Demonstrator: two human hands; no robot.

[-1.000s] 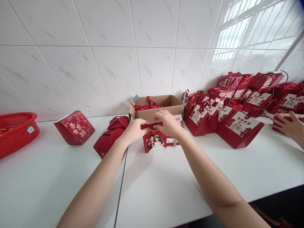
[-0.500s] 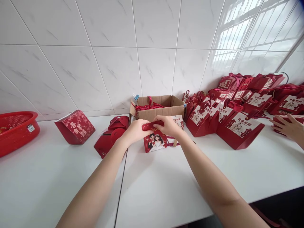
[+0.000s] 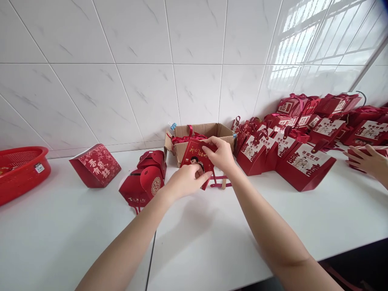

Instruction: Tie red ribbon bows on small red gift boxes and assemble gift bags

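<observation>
Red printed packet [image 3: 194,148] sits tilted between both hands: the left hand [image 3: 184,180] pinches its lower part, the right hand [image 3: 222,154] its upper right edge, opposed holds that appear to steady it. Just beyond the hands, a cardboard box [image 3: 223,130] contains red ribbon [image 3: 182,140]; well left, a red basket [image 3: 26,180] holds unidentifiable contents.

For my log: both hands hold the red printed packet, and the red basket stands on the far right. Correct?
No: the head view shows the red basket far left. The left hand and right hand do hold the red printed packet.
</observation>
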